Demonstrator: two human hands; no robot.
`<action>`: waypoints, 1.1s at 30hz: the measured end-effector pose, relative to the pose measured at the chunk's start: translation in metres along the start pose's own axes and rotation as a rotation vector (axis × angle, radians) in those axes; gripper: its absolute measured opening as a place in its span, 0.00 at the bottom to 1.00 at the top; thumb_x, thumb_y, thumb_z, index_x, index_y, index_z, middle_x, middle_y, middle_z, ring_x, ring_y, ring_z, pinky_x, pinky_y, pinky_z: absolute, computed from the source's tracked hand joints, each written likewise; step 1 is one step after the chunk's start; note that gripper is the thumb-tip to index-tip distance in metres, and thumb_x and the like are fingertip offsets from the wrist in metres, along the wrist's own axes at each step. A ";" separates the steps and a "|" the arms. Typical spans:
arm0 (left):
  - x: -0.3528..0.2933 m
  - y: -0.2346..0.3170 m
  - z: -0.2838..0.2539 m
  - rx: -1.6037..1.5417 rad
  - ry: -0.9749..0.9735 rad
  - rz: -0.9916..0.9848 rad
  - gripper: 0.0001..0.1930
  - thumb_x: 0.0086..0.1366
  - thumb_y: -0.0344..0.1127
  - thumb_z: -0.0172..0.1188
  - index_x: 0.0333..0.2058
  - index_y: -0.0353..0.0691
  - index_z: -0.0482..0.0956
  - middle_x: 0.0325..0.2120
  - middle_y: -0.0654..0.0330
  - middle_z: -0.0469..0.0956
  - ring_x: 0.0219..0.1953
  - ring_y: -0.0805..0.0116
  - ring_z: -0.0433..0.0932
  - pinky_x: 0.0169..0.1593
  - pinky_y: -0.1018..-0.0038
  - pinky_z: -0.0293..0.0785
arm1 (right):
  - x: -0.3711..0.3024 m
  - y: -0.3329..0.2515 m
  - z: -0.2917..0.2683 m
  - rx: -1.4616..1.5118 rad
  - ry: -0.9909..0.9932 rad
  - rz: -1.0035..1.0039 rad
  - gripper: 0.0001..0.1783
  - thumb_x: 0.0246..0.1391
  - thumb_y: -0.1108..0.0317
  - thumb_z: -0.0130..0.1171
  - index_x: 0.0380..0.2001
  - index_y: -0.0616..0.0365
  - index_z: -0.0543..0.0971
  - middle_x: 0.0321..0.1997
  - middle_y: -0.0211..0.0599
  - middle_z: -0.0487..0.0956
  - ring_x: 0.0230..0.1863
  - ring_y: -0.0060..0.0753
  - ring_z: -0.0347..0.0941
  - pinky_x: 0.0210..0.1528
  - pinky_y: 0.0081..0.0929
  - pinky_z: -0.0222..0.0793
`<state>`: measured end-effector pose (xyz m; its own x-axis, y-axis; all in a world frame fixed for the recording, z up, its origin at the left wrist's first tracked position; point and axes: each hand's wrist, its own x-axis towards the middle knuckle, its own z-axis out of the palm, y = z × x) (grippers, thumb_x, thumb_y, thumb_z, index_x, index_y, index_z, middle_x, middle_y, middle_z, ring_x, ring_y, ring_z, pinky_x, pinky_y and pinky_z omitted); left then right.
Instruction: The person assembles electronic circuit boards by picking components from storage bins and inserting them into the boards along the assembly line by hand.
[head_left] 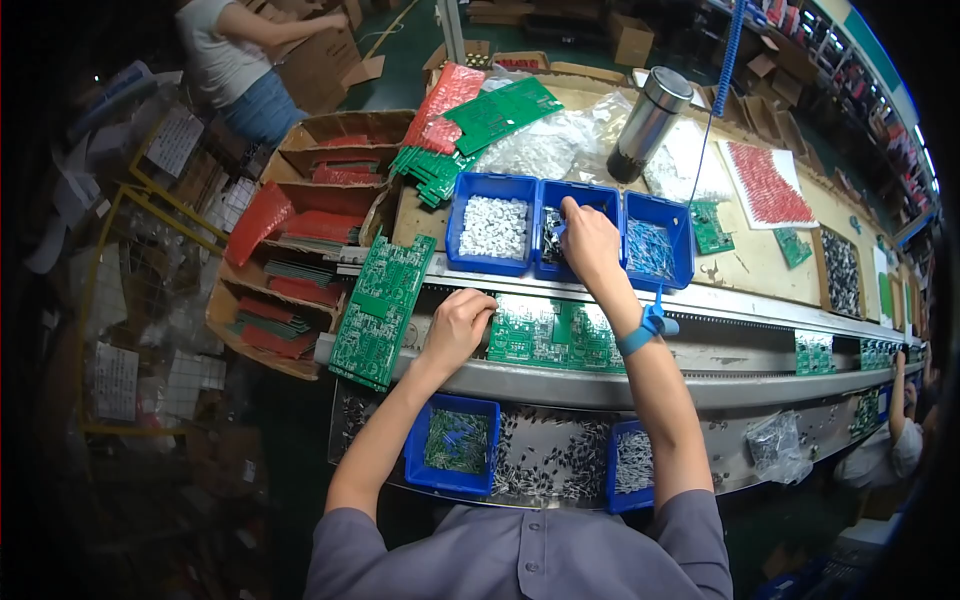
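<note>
My right hand, with a blue strap at its wrist, reaches into the middle blue bin, which holds small dark parts. Its fingers are closed; whatever is between them is hidden. My left hand has its fingers curled together by the left edge of a green circuit board lying in the rail track. I cannot make out anything in its fingertips. Another populated green board lies aslant across the rails, left of that hand. White parts fill the left bin; blue-leaded parts fill the right bin.
Below the track are a blue bin of leaded parts, scattered dark components and another blue bin. A steel flask stands behind the bins. Cardboard trays are at left. A person stands far left; another works far right.
</note>
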<state>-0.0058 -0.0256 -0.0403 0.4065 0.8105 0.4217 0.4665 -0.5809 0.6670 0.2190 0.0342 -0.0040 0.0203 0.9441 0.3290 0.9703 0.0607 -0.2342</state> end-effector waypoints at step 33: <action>0.000 -0.001 0.007 -0.001 -0.053 0.019 0.03 0.52 0.21 0.58 0.28 0.31 0.78 0.28 0.52 0.77 0.32 0.54 0.77 0.36 0.67 0.73 | -0.139 0.042 -0.027 1.067 -0.311 0.302 0.08 0.52 0.73 0.58 0.34 0.68 0.79 0.29 0.34 0.81 0.32 0.19 0.74 0.38 0.19 0.70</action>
<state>-0.0009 -0.0254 -0.0456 0.4563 0.7941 0.4014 0.4572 -0.5963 0.6599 0.2639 -0.1033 -0.0347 0.0127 0.9969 -0.0774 0.2349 -0.0782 -0.9689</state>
